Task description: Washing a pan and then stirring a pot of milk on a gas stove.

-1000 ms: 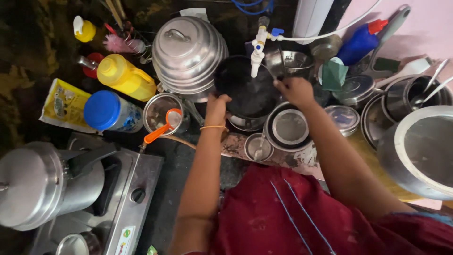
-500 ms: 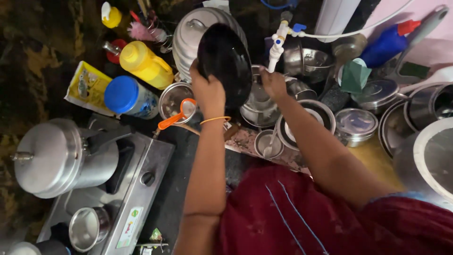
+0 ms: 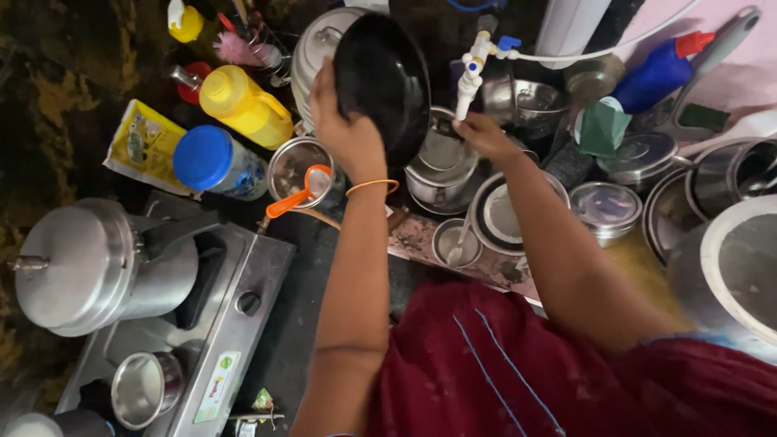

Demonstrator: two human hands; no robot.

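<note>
Left hand (image 3: pixel 350 133) raised over the sink area, its grip clamped on the rim of a round black non-stick pan (image 3: pixel 382 81); pan held tilted, nearly on edge, its dark inside facing the camera, above a stack of steel bowls (image 3: pixel 441 166) and just beside the white plastic tap (image 3: pixel 472 69). Thin orange bangle (image 3: pixel 372 186) on the left wrist. Right hand (image 3: pixel 484 133) sits directly below the tap spout, fingers curled downward near the steel bowls; whether its grip has closed on anything cannot be told from this angle. Around the hands: a small steel cup holding an orange-handled spoon (image 3: pixel 299 193) just left of the left wrist, a yellow plastic jug (image 3: pixel 243 103) and a blue-lidded round container (image 3: pixel 214 162) farther left, a yellow printed packet (image 3: pixel 146 146) beside those. Right of the right forearm, a round steel plate (image 3: pixel 506 214), a lidded steel tin (image 3: pixel 607 206), a blue squeeze bottle with a red cap (image 3: pixel 660 71), and a large steel vessel (image 3: pixel 740 267) at the frame edge. Lower left, a steel two-burner gas stove (image 3: pixel 235 324) carries an aluminium pressure cooker (image 3: pixel 89 263) with a black handle and a small steel tumbler (image 3: pixel 144 388). Dark red garment (image 3: pixel 502 372) fills the bottom of the view.
</note>
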